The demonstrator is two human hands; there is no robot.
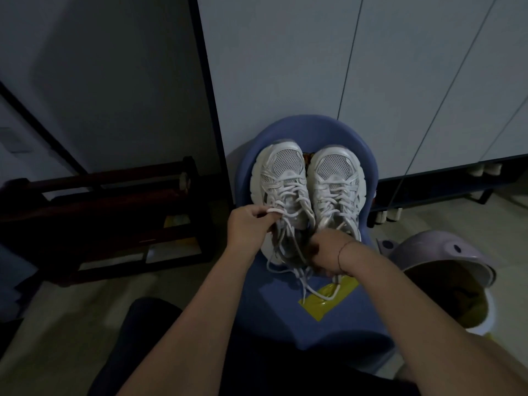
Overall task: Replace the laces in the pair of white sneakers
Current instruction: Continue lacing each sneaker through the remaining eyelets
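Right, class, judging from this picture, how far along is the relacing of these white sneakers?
Done: little that shows; the left-side sneaker and the other sneaker both sit laced on the blue chair. In hand: the left hand pinches a lace loop on the left-side sneaker, while the right hand curls by its heel, grip hidden. Left: loose lace trails over a yellow packet; the other sneaker looks untouched.
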